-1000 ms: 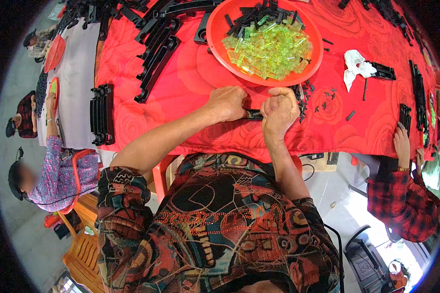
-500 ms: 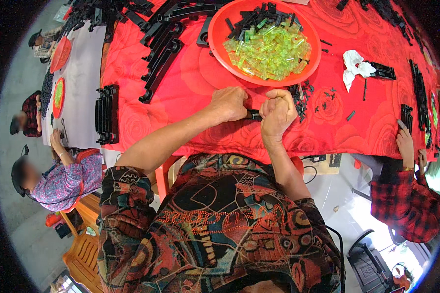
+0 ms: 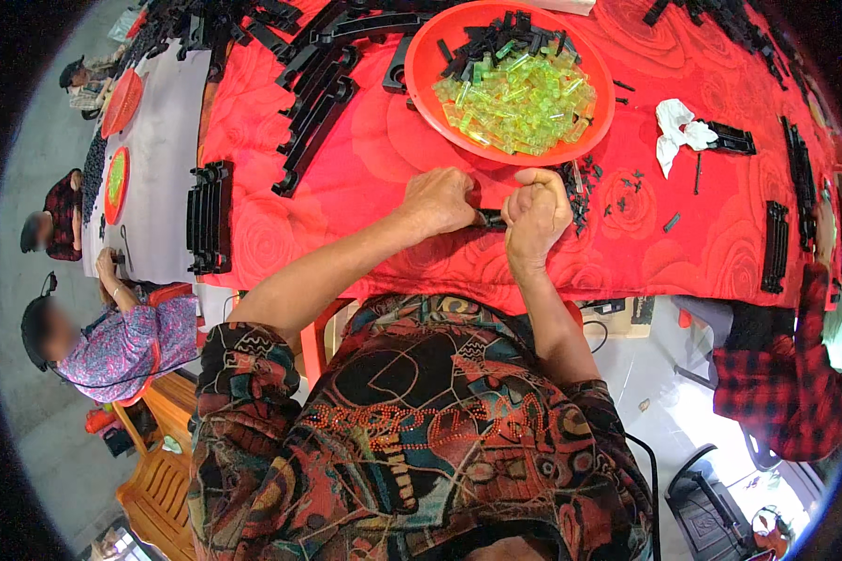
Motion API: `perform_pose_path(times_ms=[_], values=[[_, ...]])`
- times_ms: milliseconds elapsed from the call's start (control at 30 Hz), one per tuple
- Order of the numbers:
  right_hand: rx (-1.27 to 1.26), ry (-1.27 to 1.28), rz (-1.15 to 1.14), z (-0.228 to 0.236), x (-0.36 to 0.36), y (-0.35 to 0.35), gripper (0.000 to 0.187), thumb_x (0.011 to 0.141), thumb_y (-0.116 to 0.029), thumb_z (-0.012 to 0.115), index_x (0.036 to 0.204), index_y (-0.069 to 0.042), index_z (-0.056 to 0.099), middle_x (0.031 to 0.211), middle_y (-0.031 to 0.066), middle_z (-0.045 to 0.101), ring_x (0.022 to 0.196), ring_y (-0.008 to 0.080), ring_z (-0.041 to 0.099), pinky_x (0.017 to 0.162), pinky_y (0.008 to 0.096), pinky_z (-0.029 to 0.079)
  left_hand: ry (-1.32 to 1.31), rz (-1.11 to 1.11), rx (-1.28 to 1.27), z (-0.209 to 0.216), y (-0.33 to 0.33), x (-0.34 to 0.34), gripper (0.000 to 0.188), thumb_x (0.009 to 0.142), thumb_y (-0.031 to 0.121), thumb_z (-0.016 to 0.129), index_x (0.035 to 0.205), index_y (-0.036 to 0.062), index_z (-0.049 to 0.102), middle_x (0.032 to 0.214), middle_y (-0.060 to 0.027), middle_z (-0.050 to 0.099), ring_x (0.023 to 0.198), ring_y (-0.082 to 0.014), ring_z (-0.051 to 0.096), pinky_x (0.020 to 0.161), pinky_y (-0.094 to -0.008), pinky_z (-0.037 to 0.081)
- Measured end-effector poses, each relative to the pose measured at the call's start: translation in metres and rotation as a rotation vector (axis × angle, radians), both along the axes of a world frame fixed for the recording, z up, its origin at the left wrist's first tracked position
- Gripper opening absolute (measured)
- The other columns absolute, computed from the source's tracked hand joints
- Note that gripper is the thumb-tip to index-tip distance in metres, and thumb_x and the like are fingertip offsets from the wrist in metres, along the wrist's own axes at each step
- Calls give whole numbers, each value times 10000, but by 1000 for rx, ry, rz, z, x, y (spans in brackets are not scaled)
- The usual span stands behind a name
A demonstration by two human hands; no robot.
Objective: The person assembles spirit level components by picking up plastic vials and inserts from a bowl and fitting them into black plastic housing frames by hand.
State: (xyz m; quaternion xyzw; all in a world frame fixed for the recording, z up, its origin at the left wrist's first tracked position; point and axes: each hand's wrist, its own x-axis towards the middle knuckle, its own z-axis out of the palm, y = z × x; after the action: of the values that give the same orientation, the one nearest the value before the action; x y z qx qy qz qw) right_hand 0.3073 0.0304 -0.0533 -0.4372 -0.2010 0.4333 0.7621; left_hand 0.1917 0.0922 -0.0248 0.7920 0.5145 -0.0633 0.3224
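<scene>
Between my two hands, low over the red flowered tablecloth [image 3: 365, 168], is a small black plastic part [image 3: 491, 218]; only its middle shows. My left hand [image 3: 442, 198] is closed on its left end, the fingertips hidden behind the knuckles. My right hand [image 3: 537, 208], fingers curled tightly, closes over the other end. Just beyond the hands stands a red round tray [image 3: 418, 103] with clear yellow-green small tubes [image 3: 524, 107] and black plastic pieces [image 3: 472, 47] in it. Beside my right hand lies a scatter of tiny black bits [image 3: 580, 201].
Long black plastic bars [image 3: 318, 131] lie at the far left, with a stack of black bars [image 3: 210, 220] near the left edge. To the right are a crumpled white tissue [image 3: 675, 131], a black part [image 3: 732, 137] and more bars [image 3: 775, 245]. People sit at both sides.
My hands keep their grip on the black part, shifting only slightly. At the right, a co-worker's hand has drawn back from the stack of black bars.
</scene>
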Motion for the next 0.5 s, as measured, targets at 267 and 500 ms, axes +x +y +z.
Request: perform_pose_path(times_ms=[267,500], values=[[143,127,-94,18,19,-15,183,846,-44,343,855,45,503,517,-32,277,396,66,253,376,241,230,-146,-34,96,-4,-11,-18,370,629,336,776,700,21,596,655,-140,612,670,-315,610,608,-439,456],[104,56,-172,25,33,-31,205,859,-74,321,850,41,491,515,-33,247,394,59,215,355,231,232,-455,-169,439,-7,-29,-45,486,655,352,745,977,38,562,929,-128,565,890,-309,524,776,-416,413]])
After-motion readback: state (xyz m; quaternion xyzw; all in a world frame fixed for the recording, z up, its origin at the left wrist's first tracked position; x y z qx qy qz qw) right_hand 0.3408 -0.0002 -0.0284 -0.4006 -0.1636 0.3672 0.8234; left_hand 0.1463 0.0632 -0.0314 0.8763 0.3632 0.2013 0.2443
